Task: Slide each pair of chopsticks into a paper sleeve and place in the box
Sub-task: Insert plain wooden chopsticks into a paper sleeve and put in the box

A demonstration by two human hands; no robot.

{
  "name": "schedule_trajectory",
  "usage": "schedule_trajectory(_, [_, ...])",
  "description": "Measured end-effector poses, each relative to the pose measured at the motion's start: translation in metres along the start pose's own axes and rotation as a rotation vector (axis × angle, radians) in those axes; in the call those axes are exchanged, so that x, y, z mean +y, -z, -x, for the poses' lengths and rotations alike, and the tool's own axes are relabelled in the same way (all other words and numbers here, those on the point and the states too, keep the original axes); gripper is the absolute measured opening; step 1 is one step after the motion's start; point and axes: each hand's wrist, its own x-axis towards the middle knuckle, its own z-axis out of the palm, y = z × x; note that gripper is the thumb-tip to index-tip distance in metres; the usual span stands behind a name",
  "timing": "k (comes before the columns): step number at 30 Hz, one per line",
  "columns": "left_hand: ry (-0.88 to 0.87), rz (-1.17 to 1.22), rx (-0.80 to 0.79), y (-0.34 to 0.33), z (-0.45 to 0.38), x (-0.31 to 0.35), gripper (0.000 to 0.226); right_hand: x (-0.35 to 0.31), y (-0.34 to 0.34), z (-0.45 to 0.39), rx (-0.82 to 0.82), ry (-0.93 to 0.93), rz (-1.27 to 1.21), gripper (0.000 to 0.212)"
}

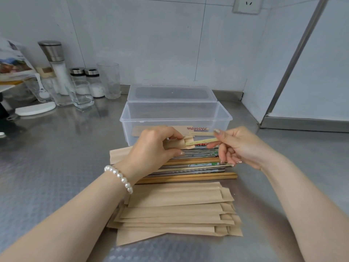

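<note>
Two hands at work: we see the left hand [154,146] and the right hand [239,146] raised above the steel counter [56,148], just near of the clear plastic box [175,114].
Left grip: fingers and thumb curl round the kraft paper sleeve [181,143], its open mouth facing right.
Right grip: thumb and forefinger pinch the pale patterned chopstick pair [200,141] near its right end; the other fingers hang loosely curled.
Key relation: the pair's long axis runs left to right, in line with the sleeve; its left tips sit at the mouth, seemingly just inside, so we judge the push runs leftward.
Nearer hand: the right drives, the left steadies.
Hand pose: both forearms come in from the near edge, wrists level, a pearl bracelet [119,176] on the left.
Box: open, lid [171,92] behind it, at least one sleeved pair [196,129] inside.
Waiting stock: loose chopsticks [198,167] beneath the hands; a stack of empty sleeves [175,210] nearer us.
Far left: salt grinder [56,63], shakers, glasses.
</note>
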Motion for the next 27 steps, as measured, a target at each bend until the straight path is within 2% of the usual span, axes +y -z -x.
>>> schedule_trajectory(2, [0.014,-0.004,0.007,0.002,0.0,0.0,0.03,-0.002,0.006,0.001,0.044,0.01,-0.005,0.051])
schedule_trajectory(5, [0.053,-0.018,0.04,0.007,-0.002,-0.001,0.029,-0.005,0.026,0.008,0.076,0.047,0.121,0.028])
schedule_trajectory(7, [0.073,-0.022,0.043,0.008,-0.002,-0.002,0.029,-0.004,0.036,0.013,0.01,-0.004,0.31,0.01])
schedule_trajectory(11, [0.07,-0.037,-0.016,0.005,-0.002,-0.002,0.031,0.004,0.037,0.011,-0.112,-0.16,0.576,0.011])
schedule_trajectory(20, [0.012,-0.049,-0.115,-0.001,0.0,-0.004,0.033,0.012,0.032,0.003,-0.071,-0.151,0.57,0.013])
schedule_trajectory(27, [0.031,-0.044,-0.104,0.0,-0.001,-0.006,0.032,0.016,0.033,0.0,-0.112,-0.145,0.566,0.018])
